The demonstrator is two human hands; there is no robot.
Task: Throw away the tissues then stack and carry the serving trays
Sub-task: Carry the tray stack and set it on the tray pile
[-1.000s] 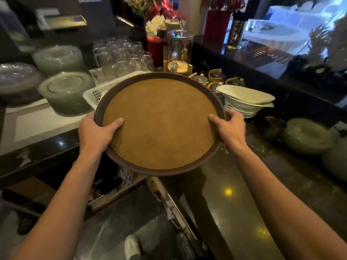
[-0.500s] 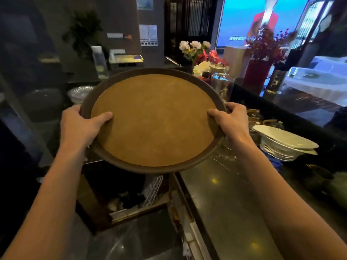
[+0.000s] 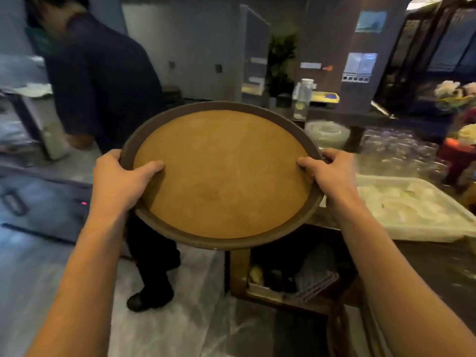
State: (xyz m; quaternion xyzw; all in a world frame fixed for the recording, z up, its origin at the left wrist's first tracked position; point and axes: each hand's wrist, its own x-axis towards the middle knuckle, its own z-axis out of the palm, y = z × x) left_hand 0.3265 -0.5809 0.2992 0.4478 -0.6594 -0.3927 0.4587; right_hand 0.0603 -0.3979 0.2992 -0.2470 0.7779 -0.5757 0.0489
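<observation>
The floor was covered in pale sheeting. Above it, the left hand and right hand gripped opposite rims of the round serving tray, held level in the air. Beyond stood a person in dark clothing.

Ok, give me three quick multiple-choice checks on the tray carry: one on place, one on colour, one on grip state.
1. Where is the other person?
A. ahead on the left
B. ahead on the right
C. nowhere in view

2. What colour is the tray's inner surface?
A. white
B. tan-brown
C. blue

3. How is the tray held?
A. left hand only
B. resting on the counter
C. both hands on its rim

Answers:
1 A: the other person stands left of the tray.
2 B: tan surface, darker rim.
3 C: the left hand and the right hand grip opposite edges.
</observation>
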